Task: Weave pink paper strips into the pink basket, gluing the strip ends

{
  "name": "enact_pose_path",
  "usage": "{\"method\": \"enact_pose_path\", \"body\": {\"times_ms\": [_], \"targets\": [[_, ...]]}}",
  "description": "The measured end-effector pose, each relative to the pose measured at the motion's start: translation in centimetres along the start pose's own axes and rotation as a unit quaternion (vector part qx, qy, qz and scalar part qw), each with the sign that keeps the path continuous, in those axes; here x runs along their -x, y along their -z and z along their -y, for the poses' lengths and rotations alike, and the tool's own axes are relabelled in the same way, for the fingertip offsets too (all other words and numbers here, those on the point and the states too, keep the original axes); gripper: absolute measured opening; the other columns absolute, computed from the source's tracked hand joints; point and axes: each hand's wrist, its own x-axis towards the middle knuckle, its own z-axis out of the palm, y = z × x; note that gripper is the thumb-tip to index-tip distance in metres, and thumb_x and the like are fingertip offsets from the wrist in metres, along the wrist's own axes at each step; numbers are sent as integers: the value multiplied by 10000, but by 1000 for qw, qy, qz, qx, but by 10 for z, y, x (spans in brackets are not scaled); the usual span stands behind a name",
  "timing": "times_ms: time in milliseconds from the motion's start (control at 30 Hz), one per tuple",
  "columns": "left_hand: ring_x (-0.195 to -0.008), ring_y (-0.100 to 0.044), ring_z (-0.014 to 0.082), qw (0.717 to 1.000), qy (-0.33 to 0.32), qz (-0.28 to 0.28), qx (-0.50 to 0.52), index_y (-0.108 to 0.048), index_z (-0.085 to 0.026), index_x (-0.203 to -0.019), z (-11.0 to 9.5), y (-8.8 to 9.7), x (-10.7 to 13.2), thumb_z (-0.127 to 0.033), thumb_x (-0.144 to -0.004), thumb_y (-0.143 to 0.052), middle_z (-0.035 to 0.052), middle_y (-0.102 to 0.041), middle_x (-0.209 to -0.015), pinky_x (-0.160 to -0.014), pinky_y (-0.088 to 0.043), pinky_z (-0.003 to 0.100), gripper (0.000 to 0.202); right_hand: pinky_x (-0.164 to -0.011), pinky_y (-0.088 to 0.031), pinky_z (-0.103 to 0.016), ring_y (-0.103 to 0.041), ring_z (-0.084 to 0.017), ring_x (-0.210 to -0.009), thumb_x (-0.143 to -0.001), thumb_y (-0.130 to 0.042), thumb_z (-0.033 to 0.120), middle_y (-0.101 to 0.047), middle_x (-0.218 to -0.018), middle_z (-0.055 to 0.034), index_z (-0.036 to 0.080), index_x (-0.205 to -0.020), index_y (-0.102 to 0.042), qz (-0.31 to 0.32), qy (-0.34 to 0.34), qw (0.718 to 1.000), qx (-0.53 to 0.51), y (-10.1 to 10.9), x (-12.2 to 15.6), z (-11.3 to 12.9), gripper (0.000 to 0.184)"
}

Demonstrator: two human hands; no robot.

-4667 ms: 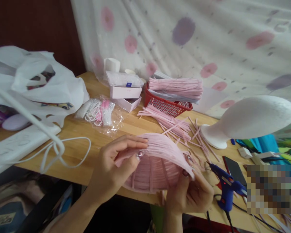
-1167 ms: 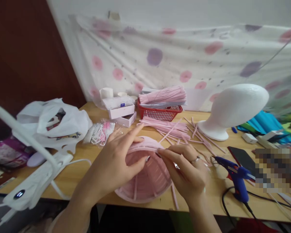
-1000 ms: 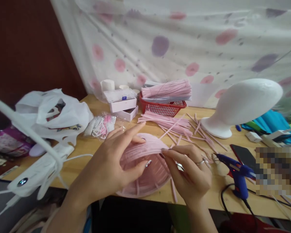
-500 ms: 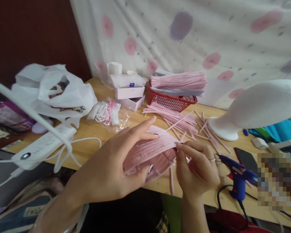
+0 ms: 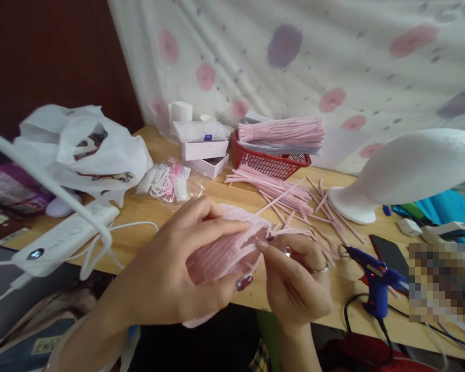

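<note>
A bowl-shaped pink piece woven from paper strips (image 5: 225, 248) is held over the front edge of the wooden table (image 5: 147, 212). My left hand (image 5: 178, 268) wraps round its left side, thumb below and fingers over the top. My right hand (image 5: 294, 279) pinches its right rim with thumb and fingertips; a ring shows on one finger. Loose pink strips (image 5: 290, 199) lie on the table just beyond both hands.
A red basket (image 5: 271, 163) carries a bundle of pink strips (image 5: 282, 134). A white foam head form (image 5: 406, 170) lies at the right, with a blue glue gun (image 5: 372, 281) and a dark phone (image 5: 387, 253) near it. At left sit a white plastic bag (image 5: 85, 150), a bead packet (image 5: 170, 181), pink boxes (image 5: 203, 147) and a white power strip (image 5: 62, 237).
The woven piece has been turned from open-side-up to its side and squeezed closer between my hands. My left fingers have curled over it, and my right hand has shifted to its right rim.
</note>
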Motion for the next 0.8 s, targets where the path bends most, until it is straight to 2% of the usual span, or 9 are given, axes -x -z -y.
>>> {"method": "enact_pose_path", "body": {"times_ms": [67, 167, 367, 467, 533, 600, 667, 700, 800], "targets": [[-1076, -628, 191, 1000, 8, -3, -2, -681, -367, -1293, 3, 1, 1, -358, -905, -683, 0, -578, -1133, -985, -570, 336, 388, -691, -553, -310, -686, -160, -823, -881, -662, -75, -670, -957, -22, 232, -1121, -776, 0, -10, 1000, 0, -2, 1, 0, 406], [-1177, -629, 220, 999, 28, -12, -29, -639, -400, -1349, 6, 0, 5, -316, -890, -678, 9, -569, -1260, -1064, -564, 377, 468, -757, -568, -319, -692, -168, -869, -884, -698, -52, -693, -979, -26, 234, -1129, -749, 4, -46, 999, 14, -1, 0, -3, 379], [-1465, -532, 282, 996, 32, -19, -78, -418, -439, -1539, 17, -7, 13, -255, -897, -665, 2, -553, -1560, -1219, -489, 468, 712, -811, -574, -312, -698, -178, -933, -963, -694, 89, -702, -1020, -42, 227, -1175, -694, 51, -83, 994, 53, 5, -2, -11, 254], [-1481, -537, 289, 996, 49, -37, -61, -396, -435, -1559, 25, -12, 15, -252, -919, -631, 3, -564, -1587, -1227, -487, 490, 706, -942, -554, -391, -683, -229, -1076, -947, -743, 171, -700, -1131, -79, 236, -1244, -684, 14, -111, 989, 98, 10, -1, -15, 309], [-1458, -567, 296, 997, 60, -44, -31, -401, -421, -1566, 29, -16, 13, -250, -919, -627, 21, -604, -1546, -1216, -502, 495, 706, -995, -524, -438, -672, -257, -1115, -904, -790, 179, -700, -1149, -90, 238, -1228, -707, -63, -123, 985, 104, 17, 6, -19, 339], [-1426, -596, 305, 996, 69, -49, -6, -404, -403, -1575, 32, -19, 11, -253, -917, -635, 45, -631, -1505, -1220, -493, 517, 713, -932, -534, -413, -691, -248, -1009, -869, -819, 163, -714, -1047, -72, 225, -1111, -743, -150, -129, 975, 99, 33, 19, -23, 261], [-1398, -619, 305, 996, 72, -58, 9, -413, -392, -1577, 35, -22, 8, -249, -922, -640, 60, -642, -1481, -1228, -477, 539, 707, -758, -531, -335, -674, -202, -774, -857, -840, 190, -706, -838, -25, 213, -907, -740, -174, -163, 962, 132, 57, 40, -27, 115], [-1387, -627, 300, 995, 71, -62, 15, -423, -394, -1571, 37, -23, 7, -246, -927, -640, 59, -647, -1471, -1229, -475, 543, 695, -670, -505, -309, -620, -170, -635, -871, -838, 247, -674, -711, 3, 216, -787, -713, -153, -193, 952, 181, 73, 52, -29, 154], [-1357, -652, 291, 995, 63, -60, 49, -460, -403, -1550, 44, -23, 1, -237, -908, -687, 47, -689, -1409, -1200, -512, 515, 701, -453, -398, -302, -525, -159, -444, -915, -771, 473, -579, -491, 21, 240, -592, -623, -10, -331, 875, 353, 121, 84, -31, 425]]}}
